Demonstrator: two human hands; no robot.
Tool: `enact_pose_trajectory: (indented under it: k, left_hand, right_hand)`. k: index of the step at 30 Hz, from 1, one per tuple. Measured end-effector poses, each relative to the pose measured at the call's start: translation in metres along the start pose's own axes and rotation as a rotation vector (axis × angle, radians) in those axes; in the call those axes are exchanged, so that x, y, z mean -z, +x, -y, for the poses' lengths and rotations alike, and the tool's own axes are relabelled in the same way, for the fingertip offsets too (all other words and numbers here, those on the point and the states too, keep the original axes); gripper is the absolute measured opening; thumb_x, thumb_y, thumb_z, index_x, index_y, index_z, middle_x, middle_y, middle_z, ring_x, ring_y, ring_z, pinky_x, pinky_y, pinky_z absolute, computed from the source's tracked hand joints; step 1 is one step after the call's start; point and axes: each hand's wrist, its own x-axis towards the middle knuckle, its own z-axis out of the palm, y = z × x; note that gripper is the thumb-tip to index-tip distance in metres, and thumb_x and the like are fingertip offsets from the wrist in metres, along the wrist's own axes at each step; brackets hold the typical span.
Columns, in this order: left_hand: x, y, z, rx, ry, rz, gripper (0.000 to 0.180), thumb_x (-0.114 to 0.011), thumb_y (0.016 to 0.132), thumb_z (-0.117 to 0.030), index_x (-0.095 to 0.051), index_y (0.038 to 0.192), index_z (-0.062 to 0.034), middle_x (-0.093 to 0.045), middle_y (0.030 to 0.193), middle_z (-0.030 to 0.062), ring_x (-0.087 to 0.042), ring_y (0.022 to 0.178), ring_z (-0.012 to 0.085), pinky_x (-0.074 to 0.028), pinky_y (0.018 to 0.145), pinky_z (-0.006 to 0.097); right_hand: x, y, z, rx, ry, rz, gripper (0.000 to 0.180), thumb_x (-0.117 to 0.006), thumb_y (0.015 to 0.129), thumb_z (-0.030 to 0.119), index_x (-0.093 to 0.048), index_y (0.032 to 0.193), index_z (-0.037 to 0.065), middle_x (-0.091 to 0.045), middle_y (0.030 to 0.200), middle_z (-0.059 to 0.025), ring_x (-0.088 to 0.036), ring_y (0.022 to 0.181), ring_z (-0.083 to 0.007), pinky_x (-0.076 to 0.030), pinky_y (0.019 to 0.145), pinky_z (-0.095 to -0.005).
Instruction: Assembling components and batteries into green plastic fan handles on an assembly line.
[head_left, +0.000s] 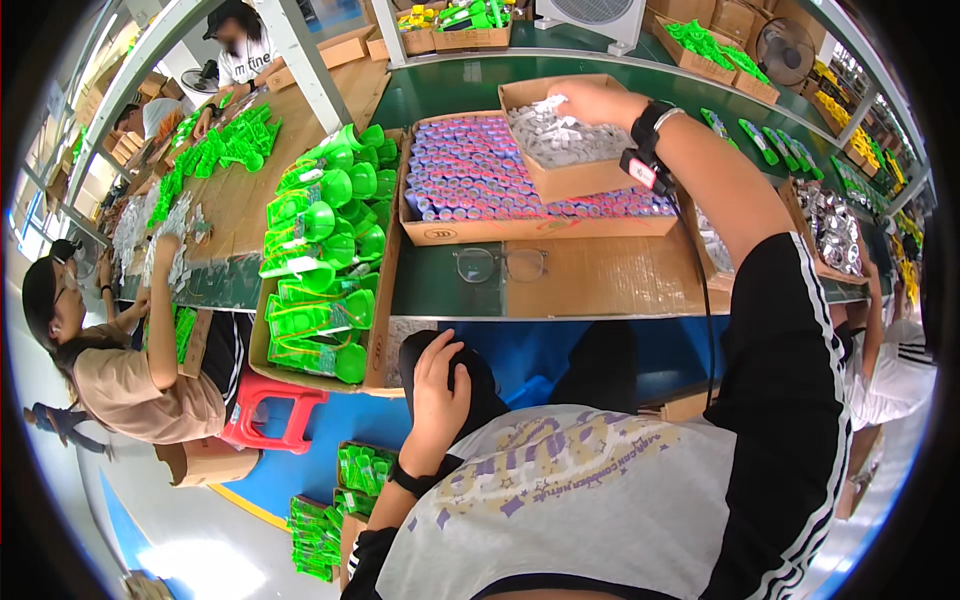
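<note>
Right hand: you are reaching your right hand [600, 100] forward into the small cardboard box [560, 135], fingers curled down among the small grey-white parts [565, 140] — whether they are pinching one, you cannot tell from here.
Left hand: you are resting your left hand [440, 385] on your knee below the tabletop [600, 280], fingers loosely spread and pressing on dark cloth, holding nothing.
Small box: it is sitting tilted on top of the large cardboard tray [530, 228], which is packed with rows of purple cylinders [470, 170].
In front of you: a pair of glasses [500, 263] is lying on the tabletop, just before the large tray.
To your left: a long carton of green plastic parts [325, 250] is lying beside the tray — nothing is blocking your reach.
Further left: a seated person [120, 360] is working at the next tabletop, beside a red stool [272, 410].
</note>
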Motion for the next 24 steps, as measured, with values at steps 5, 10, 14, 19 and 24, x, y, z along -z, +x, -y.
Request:
enact_pose_trajectory:
  k: [5, 10, 14, 19, 24]
  left_hand:
    - [-0.011, -0.042, -0.014, 0.012, -0.03, 0.018, 0.025, -0.052, 0.072, 0.002, -0.053, 0.097, 0.0004, -0.051, 0.111, 0.017, -0.048, 0.101, 0.0329, -0.038, 0.088, 0.038]
    - [-0.017, -0.055, -0.021, -0.008, -0.046, 0.039, 0.024, -0.052, 0.072, 0.002, -0.053, 0.096, 0.0007, -0.051, 0.111, 0.0165, -0.049, 0.1, 0.0329, -0.039, 0.087, 0.037]
    - [-0.034, -0.056, -0.015, -0.004, -0.104, 0.076, 0.023, -0.051, 0.073, 0.002, -0.053, 0.096, 0.0009, -0.051, 0.11, 0.0163, -0.05, 0.1, 0.0329, -0.039, 0.086, 0.037]
    - [-0.08, -0.051, 0.019, 0.174, -0.359, 0.402, 0.02, -0.048, 0.078, -0.005, -0.053, 0.097, -0.0011, -0.052, 0.109, 0.0154, -0.05, 0.102, 0.0304, -0.039, 0.087, 0.033]
    - [-0.103, -0.009, 0.056, 0.291, -0.368, 0.511, 0.021, -0.048, 0.079, -0.006, -0.053, 0.099, -0.0011, -0.054, 0.105, 0.0147, -0.052, 0.1, 0.0283, -0.039, 0.086, 0.033]
  right_hand:
    - [0.02, -0.04, 0.003, -0.05, -0.005, -0.03, 0.028, -0.054, 0.082, 0.019, -0.052, 0.104, 0.001, -0.058, 0.085, -0.0084, -0.054, 0.078, -0.0157, -0.044, 0.067, -0.0282]
    - [0.028, -0.119, 0.102, -0.201, 0.488, 0.08, 0.024, -0.053, 0.083, 0.017, -0.05, 0.103, 0.005, -0.054, 0.078, 0.0004, -0.047, 0.062, -0.0063, -0.04, 0.053, -0.0223]
    - [-0.04, -0.172, 0.114, -0.27, 0.503, 0.299, 0.017, -0.049, 0.084, 0.014, -0.051, 0.096, 0.002, -0.057, 0.08, -0.0029, -0.053, 0.071, -0.0085, -0.042, 0.057, -0.0235]
    - [-0.126, -0.182, 0.08, -0.099, 0.099, -0.218, 0.019, -0.053, 0.078, 0.012, -0.052, 0.091, -0.001, -0.054, 0.09, -0.0208, -0.053, 0.085, -0.032, -0.042, 0.071, -0.0377]
    - [-0.138, -0.16, 0.072, -0.461, 0.402, -0.337, 0.024, -0.055, 0.078, 0.015, -0.052, 0.095, -0.002, -0.057, 0.09, -0.0199, -0.056, 0.082, -0.0304, -0.044, 0.069, -0.0346]
